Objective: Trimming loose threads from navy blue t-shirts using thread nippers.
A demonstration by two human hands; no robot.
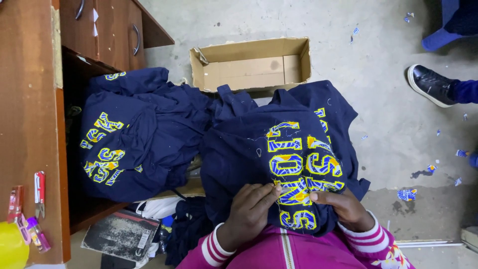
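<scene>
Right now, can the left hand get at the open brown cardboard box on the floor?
Probably not without leaning: the left hand rests on the navy garment with yellow letters on the lap, and the open brown cardboard box lies beyond it.
</scene>
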